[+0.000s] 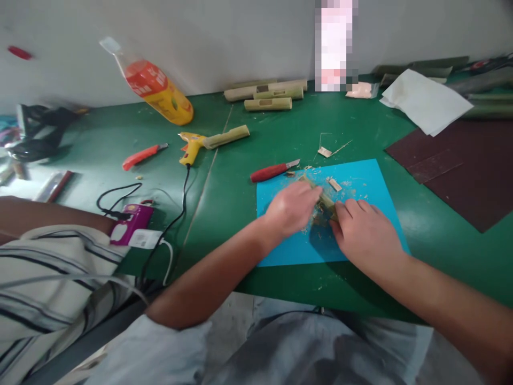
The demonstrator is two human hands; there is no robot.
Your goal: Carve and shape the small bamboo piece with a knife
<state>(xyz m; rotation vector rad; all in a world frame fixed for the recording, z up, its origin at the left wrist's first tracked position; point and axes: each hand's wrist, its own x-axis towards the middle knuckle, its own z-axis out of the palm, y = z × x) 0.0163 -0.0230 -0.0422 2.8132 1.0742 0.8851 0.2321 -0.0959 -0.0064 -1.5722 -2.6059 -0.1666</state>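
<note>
A short piece of split bamboo (pixel 326 200) lies between my hands, slanting over a blue sheet (pixel 385 187) strewn with shavings. My left hand (pixel 292 207), slightly blurred, is closed at its far left end. At the near right end, my right hand (pixel 364 227) grips it with fingers curled over and the thumb below. My palms hide parts of the bamboo. Just beyond my left hand lies a red-handled carving knife (pixel 272 172), blade pointing right. A small bamboo chip (pixel 334 184) rests on the sheet, and another chip (pixel 324 152) sits behind it.
Left of me stand a yellow glue gun (pixel 192 147) with its cord, a red utility knife (pixel 144 155), a power strip (pixel 132 224) and a drink bottle (pixel 154 88). Bamboo tubes (pixel 268 104) line the back. A dark board (pixel 460 166) lies right. Another person's arm (pixel 52 216) is at left.
</note>
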